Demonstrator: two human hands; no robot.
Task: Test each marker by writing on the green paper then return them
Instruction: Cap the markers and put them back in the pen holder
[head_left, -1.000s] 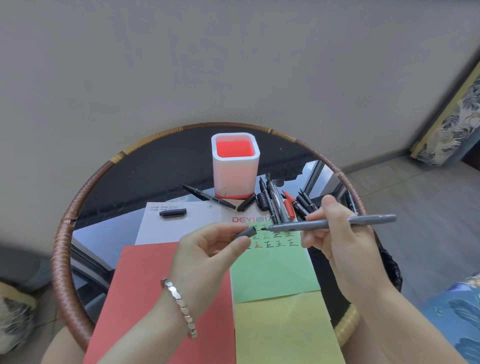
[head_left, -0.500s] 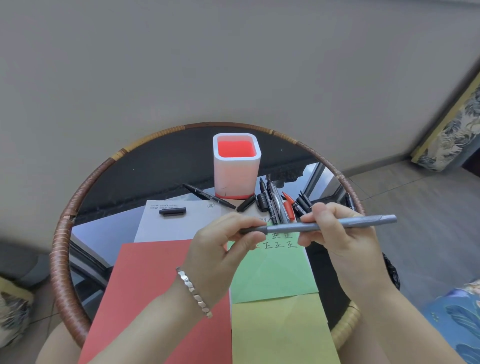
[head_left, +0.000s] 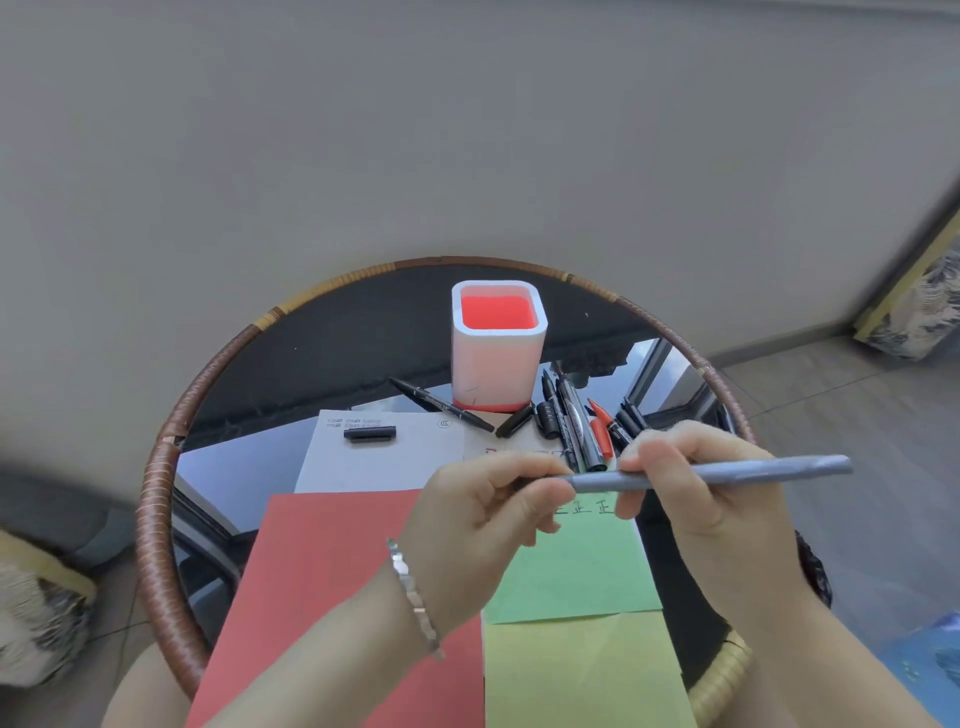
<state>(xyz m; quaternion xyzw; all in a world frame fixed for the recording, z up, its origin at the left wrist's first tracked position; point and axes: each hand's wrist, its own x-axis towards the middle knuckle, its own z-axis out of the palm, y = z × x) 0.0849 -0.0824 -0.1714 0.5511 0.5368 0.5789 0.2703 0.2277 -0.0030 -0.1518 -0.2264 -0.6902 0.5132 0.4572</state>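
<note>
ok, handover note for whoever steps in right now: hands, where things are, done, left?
Hands: right hand holds the grey marker level above the green paper; left hand pinches its tip end, where the cap would sit, though the fingers hide it.
Things: white holder at the table's far side, with nothing sticking out of it. Pile of markers to its right, one black marker to its left, a loose black cap on the white sheet.
Done: several characters written on the green paper.
Left: put the grey marker back, test any markers not yet tried, then return them.
</note>
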